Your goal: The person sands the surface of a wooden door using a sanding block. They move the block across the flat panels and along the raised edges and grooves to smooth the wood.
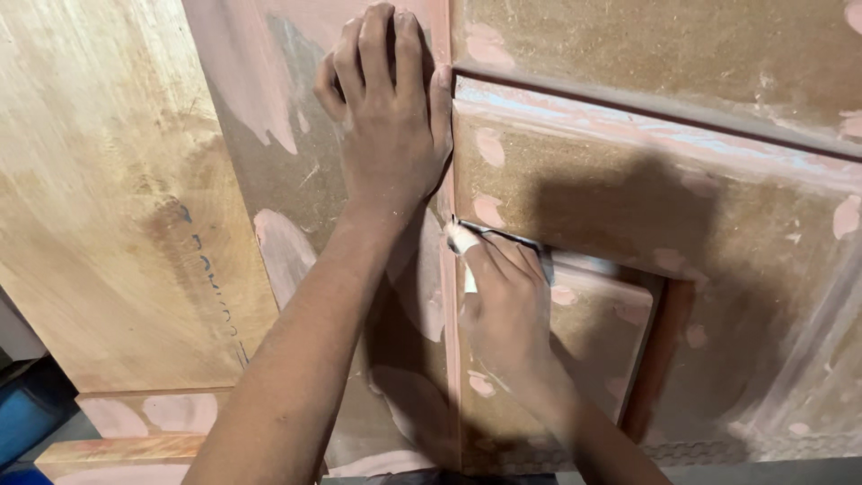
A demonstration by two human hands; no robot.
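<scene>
A: While our left hand [391, 126] lies flat on the door panel [628, 180], fingers spread and gripping nothing, our right hand [507, 305] pinches a thin dark blade [503, 235] tipped with pale filler [461, 239], set at the corner of the raised moulding [646, 135].

B: What do we judge could go wrong?

A: Tilted too steeply, the blade may gouge the moulding edge; pushed unevenly, it may smear filler past the groove onto the pink patches [489, 148] already spread nearby.

B: And the bracing hand?

A: It touches patched surface; if that filler is soft, we may mark it. We cannot tell whether it is dry.

B: Containers?

A: We see no tub or tin. A blue object [27, 418] at lower left is too cropped to identify.
</scene>
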